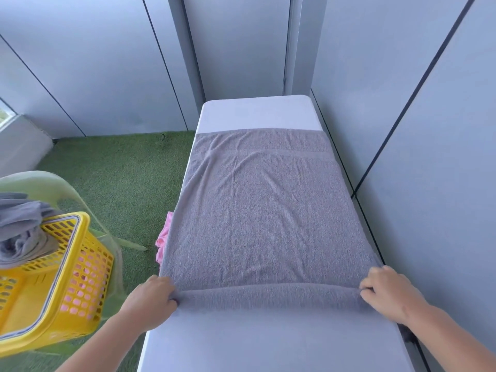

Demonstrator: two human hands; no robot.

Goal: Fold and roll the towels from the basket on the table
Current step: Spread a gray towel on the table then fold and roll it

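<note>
- Grey terry towel lies spread flat along the white worktop, with its far hem short of the far end and some creases near the far left corner.
- Left hand grips the near left corner. Its fingers are curled tight around a bunched band of cloth.
- Right hand mirrors it at the near right corner, its fingers pinched onto the same turned-over edge.
- Between the hands the near edge stands up as a low, rounded band. That looks like the first turn of a roll, or the start of a fold, and I can't tell which.
- Next, both hands need to carry that band forward evenly and keep it square to the long edges, or the towel will skew.
- Yellow perforated plastic basket sits on a pale green plastic chair to the left, with more grey towels heaped in it, so plenty of the task is left.
- A pink cloth hangs just beside the towel's left edge.
</note>
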